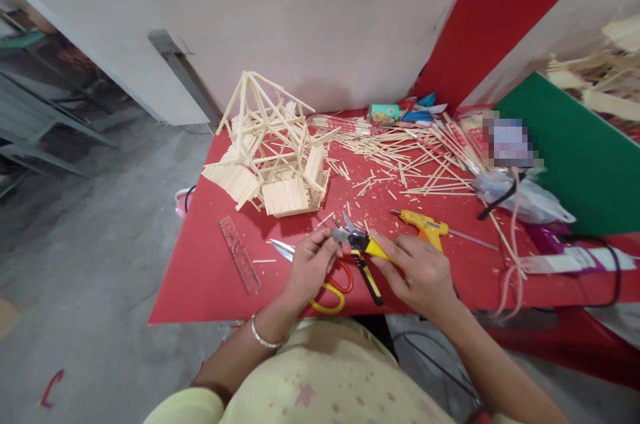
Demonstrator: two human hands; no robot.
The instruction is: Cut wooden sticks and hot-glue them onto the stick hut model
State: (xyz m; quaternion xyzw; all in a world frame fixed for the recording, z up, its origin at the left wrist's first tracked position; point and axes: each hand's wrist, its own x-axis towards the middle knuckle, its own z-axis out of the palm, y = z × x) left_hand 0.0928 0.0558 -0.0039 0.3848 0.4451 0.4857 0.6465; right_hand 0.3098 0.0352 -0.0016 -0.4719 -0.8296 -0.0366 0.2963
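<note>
In front of my body, my right hand (417, 271) grips one yellow handle of a pair of hand shears (359, 239). The other black-and-yellow handle (370, 281) swings down toward the table edge, so the jaws stand apart. My left hand (315, 261) is closed with thumb and fingertips pinched at the metal jaw; whether a small stick sits between them I cannot tell. Under my left hand lie scissors (327, 303) with yellow and red loops. Beyond stands a wooden stick model (285, 197) with an open frame roof.
A clear ruler (240, 254) lies to the left, a yellow glue gun (425, 224) to the right. Loose sticks (390, 154) and cut bits cover the table's back. A plastic bag (525, 197), cables and a green board (575, 151) stand at right. A wall closes off the back.
</note>
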